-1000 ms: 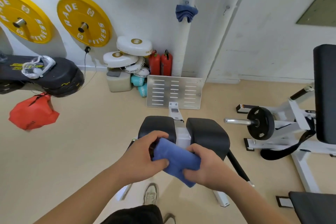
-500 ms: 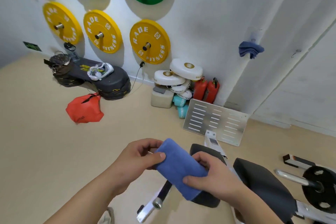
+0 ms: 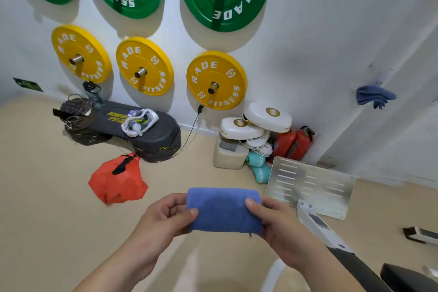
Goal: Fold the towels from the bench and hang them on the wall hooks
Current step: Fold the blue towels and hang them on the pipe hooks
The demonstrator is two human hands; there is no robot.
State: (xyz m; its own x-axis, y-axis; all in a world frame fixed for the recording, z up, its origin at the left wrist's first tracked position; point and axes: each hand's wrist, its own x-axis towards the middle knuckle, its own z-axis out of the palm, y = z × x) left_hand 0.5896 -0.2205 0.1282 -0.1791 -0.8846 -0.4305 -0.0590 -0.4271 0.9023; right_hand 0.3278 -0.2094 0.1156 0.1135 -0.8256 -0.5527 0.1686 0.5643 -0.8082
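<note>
Your left hand [image 3: 163, 218] and right hand [image 3: 282, 223] each pinch one end of the folded towel [image 3: 222, 211], lower centre. Risk: slacken either pinch and the fold likely drops open before hanging.

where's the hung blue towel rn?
Head view, far right: the hung blue towel is bunched on the white wall, above and right of the red fire extinguishers, and up and right of the folded towel.
</note>
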